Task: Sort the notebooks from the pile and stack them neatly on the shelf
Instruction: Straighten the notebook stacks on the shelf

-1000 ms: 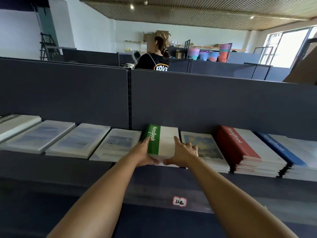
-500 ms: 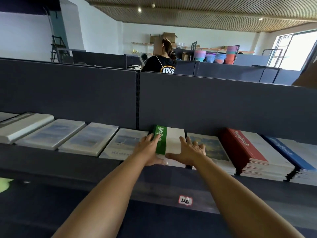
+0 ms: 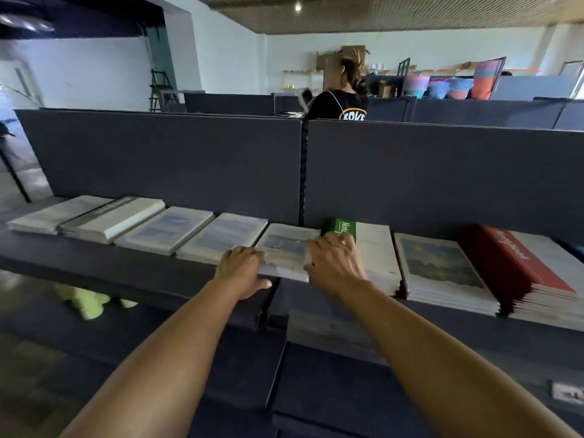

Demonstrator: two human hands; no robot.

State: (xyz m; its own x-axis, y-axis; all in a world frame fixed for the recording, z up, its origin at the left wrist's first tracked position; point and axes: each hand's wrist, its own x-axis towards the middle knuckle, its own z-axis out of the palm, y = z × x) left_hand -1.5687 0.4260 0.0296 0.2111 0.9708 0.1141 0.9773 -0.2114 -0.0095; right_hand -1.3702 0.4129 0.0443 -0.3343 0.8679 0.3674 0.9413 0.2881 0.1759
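A row of notebook stacks lies on the dark shelf. My left hand grips the front left corner of a pale stack with a sea picture on its cover, fingers on top and thumb at the front edge. My right hand holds the same stack at its right edge, fingers curled into the gap beside the green-spined notebook stack, whose lower half it hides.
To the right lie a painting-cover stack and a red-spined stack. Several pale stacks fill the shelf's left part. A dark partition backs the shelf, with a person behind it. Yellow-green items lie below.
Both hands left the green-spined stack and moved left onto the pale sea-picture stack. The view swung left with them.
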